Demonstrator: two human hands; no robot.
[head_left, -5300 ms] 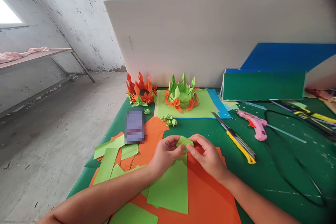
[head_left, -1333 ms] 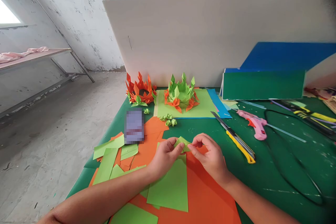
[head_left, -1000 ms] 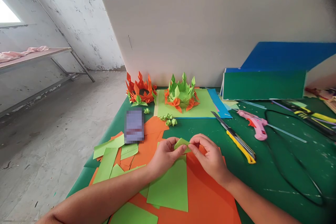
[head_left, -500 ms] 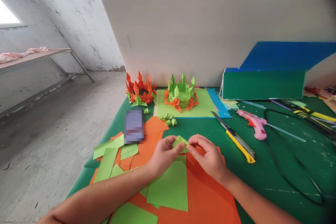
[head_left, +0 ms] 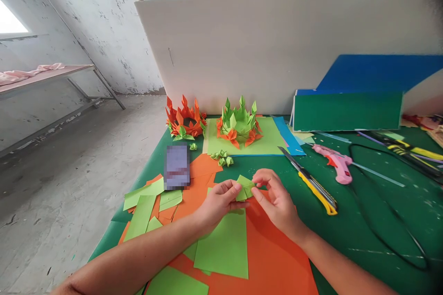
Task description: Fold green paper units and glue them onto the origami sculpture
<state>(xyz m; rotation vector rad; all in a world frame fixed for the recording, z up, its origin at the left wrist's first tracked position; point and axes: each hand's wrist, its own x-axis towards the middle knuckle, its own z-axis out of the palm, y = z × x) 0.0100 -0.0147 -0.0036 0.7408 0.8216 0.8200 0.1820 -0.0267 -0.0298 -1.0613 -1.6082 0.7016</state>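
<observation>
A small folded piece of green paper [head_left: 245, 186] is held up between my two hands, with creases across its face. My left hand [head_left: 221, 200] pinches its left side between thumb and fingers. At its right edge, my right hand [head_left: 275, 200] grips it with thumb and forefinger. Below them a green paper sheet [head_left: 223, 249] lies on a large orange sheet [head_left: 277, 258]. Beyond my hands sit several small folded green paper pieces [head_left: 224, 161]. Farther back stand an orange paper crown [head_left: 185, 117] and a green paper crown [head_left: 238, 122] with orange flowers.
Right of my hands lie a yellow utility knife [head_left: 314, 189] and a pink glue gun [head_left: 335, 161] with its black cord [head_left: 377, 235]. A blurred-out rectangular object [head_left: 176, 166] and loose paper cuttings [head_left: 141, 214] are at left. A white board [head_left: 242, 50] stands behind the green tabletop [head_left: 374, 203].
The folded green paper has shifted slightly right and turned, showing more of its creased face. My left fingers now reach under it, and the right hand's fingers have lifted a little.
</observation>
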